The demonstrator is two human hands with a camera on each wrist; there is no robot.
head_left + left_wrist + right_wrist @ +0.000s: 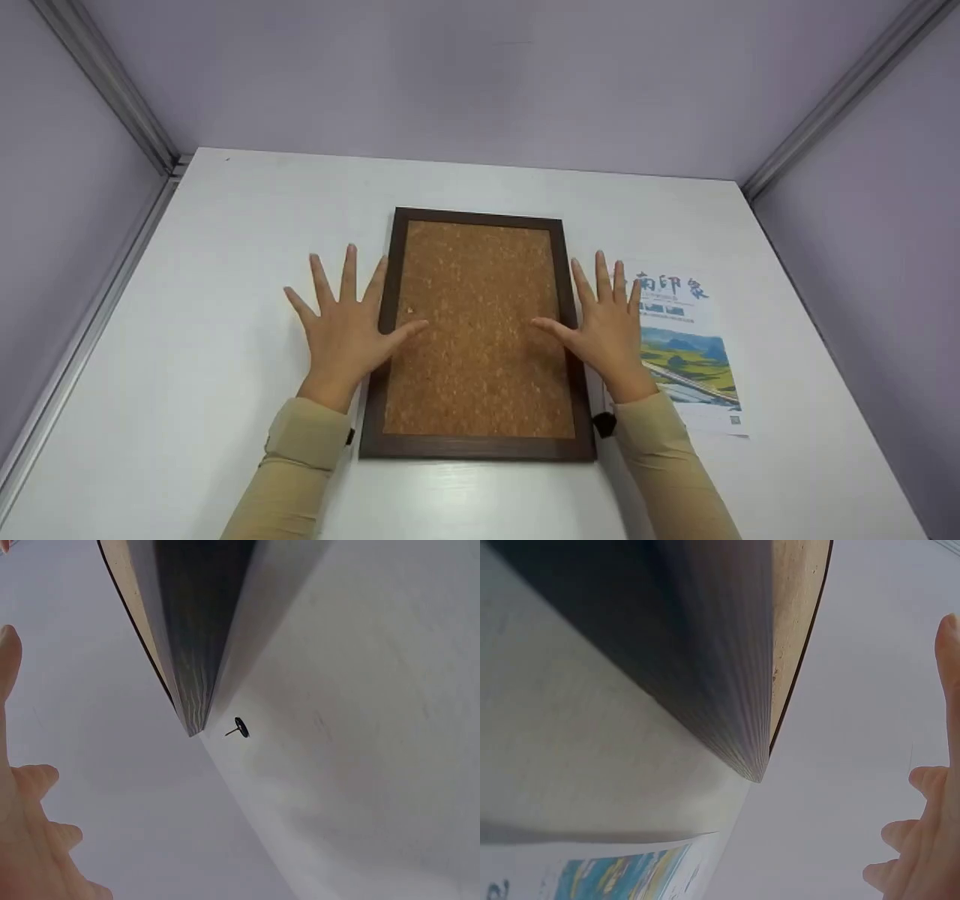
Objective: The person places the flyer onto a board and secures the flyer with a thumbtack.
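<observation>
Two beige sleeves (300, 465) come in from the near edge. The left hand (346, 334) lies flat, its grip spread, fingers on the white counter (187, 337) and thumb on the cork board (480, 330). The right hand (607, 326) mirrors it, grip spread too, thumb on the cork. The dark-framed board lies flat at mid-counter. A printed leaflet (686, 352) lies just right of it. A small black pushpin (240, 727) rests beside the frame's corner.
</observation>
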